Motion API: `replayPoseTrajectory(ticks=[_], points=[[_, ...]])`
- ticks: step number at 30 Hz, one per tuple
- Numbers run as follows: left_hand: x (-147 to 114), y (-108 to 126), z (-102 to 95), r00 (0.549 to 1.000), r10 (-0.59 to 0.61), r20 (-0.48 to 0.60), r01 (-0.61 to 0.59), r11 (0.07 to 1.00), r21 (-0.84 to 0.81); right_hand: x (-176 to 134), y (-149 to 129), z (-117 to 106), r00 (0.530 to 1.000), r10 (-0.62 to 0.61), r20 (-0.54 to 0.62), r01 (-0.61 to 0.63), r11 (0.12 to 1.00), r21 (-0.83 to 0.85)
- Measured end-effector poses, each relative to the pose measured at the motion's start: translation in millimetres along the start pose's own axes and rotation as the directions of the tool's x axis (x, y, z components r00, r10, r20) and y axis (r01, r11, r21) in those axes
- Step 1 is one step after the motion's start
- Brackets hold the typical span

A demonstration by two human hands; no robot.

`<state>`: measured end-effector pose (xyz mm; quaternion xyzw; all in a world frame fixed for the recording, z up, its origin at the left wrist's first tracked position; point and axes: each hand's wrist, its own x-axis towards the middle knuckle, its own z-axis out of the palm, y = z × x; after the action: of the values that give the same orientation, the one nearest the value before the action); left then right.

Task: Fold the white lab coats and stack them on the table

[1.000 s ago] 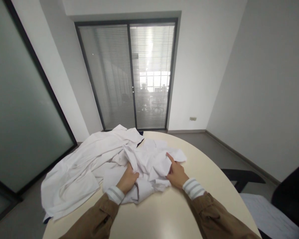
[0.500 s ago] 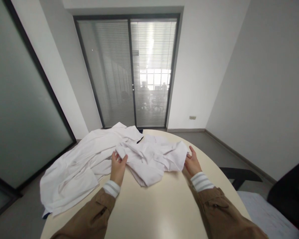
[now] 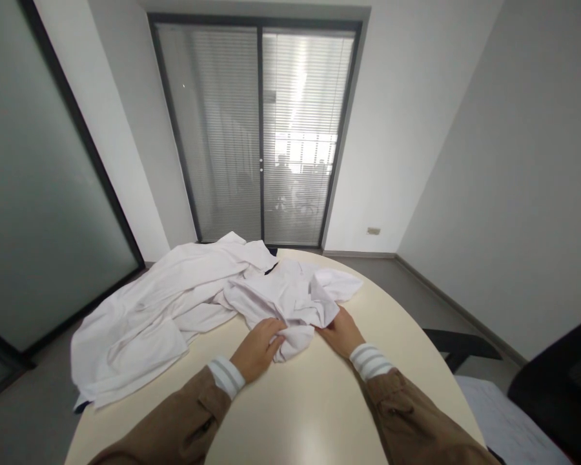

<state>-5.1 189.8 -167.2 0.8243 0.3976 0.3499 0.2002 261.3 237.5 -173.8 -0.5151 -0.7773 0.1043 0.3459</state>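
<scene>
A crumpled white garment [image 3: 290, 294], perhaps a shirt, lies on the pale round table [image 3: 290, 413] in front of me. My left hand [image 3: 259, 349] is closed on its near edge, with the fingers pinching a fold. At the garment's near right side, my right hand [image 3: 341, 332] grips the cloth, its fingertips hidden beneath the fabric. A larger heap of white clothing [image 3: 145, 323] spreads over the left part of the table, touching the garment at its left side. Dark cloth shows at the heap's edges.
A black office chair [image 3: 556, 387] with an armrest and a light seat stands at the right of the table. Beyond the table are a glass door [image 3: 261, 142] with blinds and a white wall. A frosted glass panel [image 3: 43, 174] rises on the left.
Both hands have come closer together and towards me: the left moved right and nearer, the right moved left. The garment's right side is now folded inward, and its near edge is bunched.
</scene>
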Motion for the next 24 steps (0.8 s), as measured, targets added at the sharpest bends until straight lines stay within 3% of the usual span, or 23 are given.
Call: replayPoseTrajectory(ticks=[3, 5, 9, 11, 14, 16, 18, 21, 24], points=[[4, 3, -5.5, 0.993, -0.101, -0.064, 0.087, 0.979, -0.183, 5, -3, 1, 0.998, 0.035, -0.051, -0.028, 0.991, 0.134], [8, 2, -10.0, 0.955, -0.207, -0.212, 0.141, 0.946, -0.291, 8, -3, -2, 0.985, 0.12, -0.125, -0.088, 0.969, 0.232], [14, -10, -17.4, 0.756, -0.393, -0.524, 0.141, 0.879, -0.455, 13, 3, -15, 0.879, 0.333, -0.341, -0.164, 0.883, 0.44], [15, -19, -19.3, 0.707, -0.436, -0.557, 0.124, 0.851, -0.51, 14, 10, -21, 0.828, 0.412, -0.38, -0.158, 0.822, 0.547], [16, -29, -20.4, 0.686, -0.519, -0.51, 0.219, 0.816, -0.536, 16, 19, -24, 0.797, 0.49, -0.354, -0.154, 0.731, 0.664], [16, -32, -20.5, 0.651, -0.55, -0.523, 0.278, 0.814, -0.51, 17, 23, -24, 0.774, 0.516, -0.367, -0.166, 0.725, 0.669], [15, -34, -20.3, 0.646, -0.538, -0.541, 0.266, 0.823, -0.502, 18, 23, -25, 0.758, 0.514, -0.401, -0.167, 0.748, 0.643], [14, -33, -19.1, 0.693, -0.53, -0.488, 0.244, 0.81, -0.533, 17, 18, -25, 0.8, 0.474, -0.368, -0.134, 0.739, 0.66], [12, -31, -17.6, 0.714, -0.572, -0.405, 0.264, 0.755, -0.601, 10, 8, -22, 0.94, 0.249, -0.232, -0.044, 0.764, 0.643]])
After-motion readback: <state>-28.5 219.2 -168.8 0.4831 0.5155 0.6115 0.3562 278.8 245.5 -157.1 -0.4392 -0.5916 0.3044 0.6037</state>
